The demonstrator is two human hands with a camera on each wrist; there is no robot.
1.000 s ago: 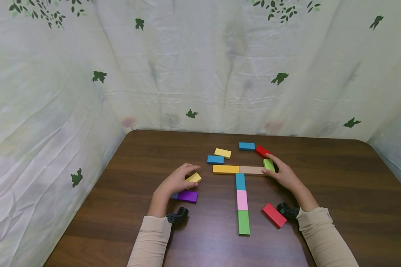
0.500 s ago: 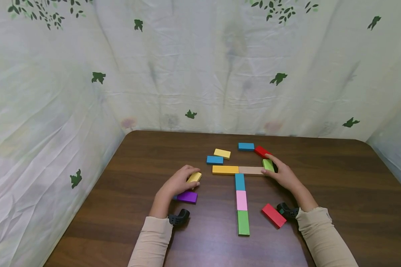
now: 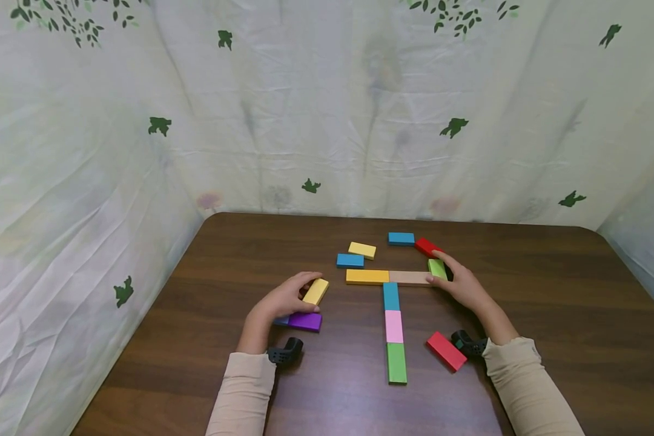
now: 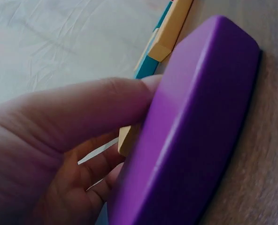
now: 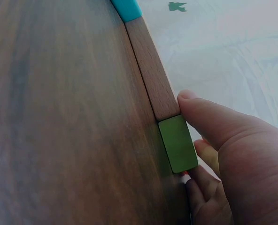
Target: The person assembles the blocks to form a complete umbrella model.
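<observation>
In the head view my left hand (image 3: 283, 298) has thumb and fingers at opposite ends of a yellow block (image 3: 317, 292). A purple block (image 3: 305, 322) lies just below that thumb, and in the left wrist view the purple block (image 4: 186, 126) hides part of the fingers. My right hand (image 3: 465, 284) curls round a light green block (image 3: 437, 267). Its thumb touches the end of a bare wood block (image 3: 409, 278), and its index finger reaches a red block (image 3: 427, 247). From the right wrist, the green block (image 5: 178, 144) butts against the wood block (image 5: 150, 68).
An orange-yellow block (image 3: 367, 277) continues the wood block's row. Blue (image 3: 391, 297), pink (image 3: 394, 327) and green (image 3: 396, 363) blocks form a column below it. A loose red block (image 3: 447, 352) lies near my right wrist. More blue and yellow blocks lie farther back.
The yellow block at my left hand has turned to a steeper slant, and the left thumb has shifted down and slightly left. My right hand has kept its place.
</observation>
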